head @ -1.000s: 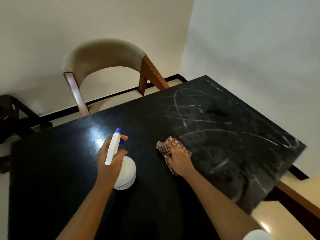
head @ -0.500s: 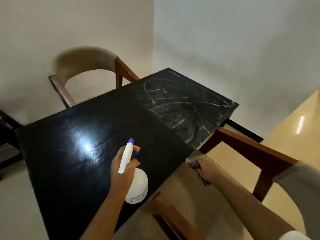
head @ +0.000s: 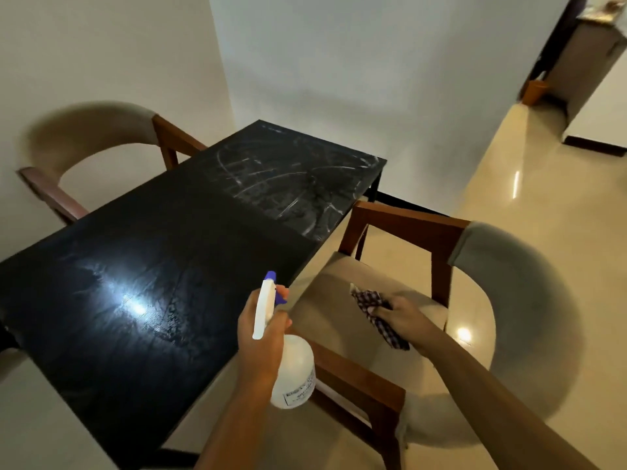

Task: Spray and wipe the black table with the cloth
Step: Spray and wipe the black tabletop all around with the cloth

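Beside the table (head: 135, 266), right hand (head: 403, 317) has apparently moved cloth (head: 369, 300) onto chair (head: 407, 225).

We cannot read the small label on the spray bottle (head: 295, 368); the counter (head: 169, 232) runs off the left edge, and the upper-left chair (head: 84, 130) is blurred.

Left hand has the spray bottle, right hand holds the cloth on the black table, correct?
The head view shows the right hand holding the cloth over the chair seat, off the black table. The left hand does hold the spray bottle.
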Demonstrator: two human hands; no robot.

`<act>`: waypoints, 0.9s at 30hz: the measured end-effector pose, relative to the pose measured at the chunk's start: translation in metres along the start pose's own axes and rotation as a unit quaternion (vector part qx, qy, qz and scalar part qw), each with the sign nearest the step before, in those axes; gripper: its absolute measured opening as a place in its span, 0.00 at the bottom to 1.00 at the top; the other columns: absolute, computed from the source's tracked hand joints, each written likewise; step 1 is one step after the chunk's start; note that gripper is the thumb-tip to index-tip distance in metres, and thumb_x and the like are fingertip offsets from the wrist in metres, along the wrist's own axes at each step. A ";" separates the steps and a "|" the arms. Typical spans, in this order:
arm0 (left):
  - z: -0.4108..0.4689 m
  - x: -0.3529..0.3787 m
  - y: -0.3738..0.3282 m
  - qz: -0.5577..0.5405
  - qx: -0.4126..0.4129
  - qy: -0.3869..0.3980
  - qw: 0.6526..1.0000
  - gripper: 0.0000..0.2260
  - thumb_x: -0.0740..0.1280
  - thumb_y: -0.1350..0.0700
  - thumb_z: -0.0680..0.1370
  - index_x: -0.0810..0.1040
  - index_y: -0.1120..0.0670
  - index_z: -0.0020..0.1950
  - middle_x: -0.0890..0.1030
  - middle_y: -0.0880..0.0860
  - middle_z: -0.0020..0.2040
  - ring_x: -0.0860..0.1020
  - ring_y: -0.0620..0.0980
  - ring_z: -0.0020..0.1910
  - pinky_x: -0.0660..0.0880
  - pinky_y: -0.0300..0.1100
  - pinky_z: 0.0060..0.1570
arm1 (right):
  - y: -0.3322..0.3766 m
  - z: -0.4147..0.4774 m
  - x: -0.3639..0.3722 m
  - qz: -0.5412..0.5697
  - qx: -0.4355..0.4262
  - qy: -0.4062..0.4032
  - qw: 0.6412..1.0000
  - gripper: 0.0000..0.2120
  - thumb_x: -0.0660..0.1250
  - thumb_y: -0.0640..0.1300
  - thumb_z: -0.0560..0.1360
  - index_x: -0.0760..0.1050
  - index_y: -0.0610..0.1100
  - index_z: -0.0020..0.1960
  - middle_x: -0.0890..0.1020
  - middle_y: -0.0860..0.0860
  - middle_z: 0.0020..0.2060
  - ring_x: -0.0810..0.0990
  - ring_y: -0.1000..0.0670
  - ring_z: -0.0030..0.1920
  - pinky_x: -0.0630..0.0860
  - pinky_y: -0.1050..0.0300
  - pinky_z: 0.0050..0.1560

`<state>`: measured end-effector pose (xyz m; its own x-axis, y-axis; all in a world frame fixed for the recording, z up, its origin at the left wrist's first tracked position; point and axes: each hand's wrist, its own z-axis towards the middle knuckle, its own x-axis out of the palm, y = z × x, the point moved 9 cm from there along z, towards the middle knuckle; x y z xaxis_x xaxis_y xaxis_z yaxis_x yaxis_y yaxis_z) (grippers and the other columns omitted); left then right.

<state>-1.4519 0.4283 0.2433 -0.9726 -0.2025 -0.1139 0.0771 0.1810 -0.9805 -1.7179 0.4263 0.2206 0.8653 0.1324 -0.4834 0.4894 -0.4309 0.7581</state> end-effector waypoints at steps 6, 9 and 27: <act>-0.020 0.048 -0.037 0.030 0.069 0.023 0.997 0.15 0.67 0.61 0.74 0.76 0.49 0.60 0.80 0.50 0.55 0.78 0.49 0.55 0.78 0.56 0.57 | -0.014 -0.018 -0.045 0.081 -0.002 -0.004 0.997 0.12 0.66 0.44 0.78 0.75 0.48 0.61 0.82 0.50 0.48 0.81 0.51 0.49 0.77 0.53 0.54; -0.023 0.090 -0.043 0.028 0.073 0.024 0.997 0.17 0.66 0.54 0.71 0.76 0.46 0.60 0.80 0.49 0.55 0.78 0.49 0.56 0.77 0.57 0.57 | -0.023 -0.014 -0.078 0.103 -0.010 -0.006 0.995 0.10 0.65 0.44 0.78 0.75 0.50 0.59 0.82 0.52 0.47 0.81 0.51 0.49 0.77 0.54 0.54; -0.024 0.378 -0.027 0.015 -0.060 -0.147 0.987 0.22 0.67 0.60 0.76 0.70 0.49 0.69 0.77 0.50 0.60 0.76 0.50 0.57 0.73 0.51 0.58 | -0.110 0.109 -0.285 0.175 -0.042 0.190 0.965 0.06 0.59 0.49 0.81 0.67 0.61 0.52 0.75 0.61 0.46 0.75 0.59 0.47 0.73 0.64 0.50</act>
<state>-1.8271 0.3695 0.2302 -0.8631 -0.4627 -0.2025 0.0617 0.3015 -0.9515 -2.0299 0.3391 0.2270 0.9484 0.3169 -0.0083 0.1538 -0.4369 0.8863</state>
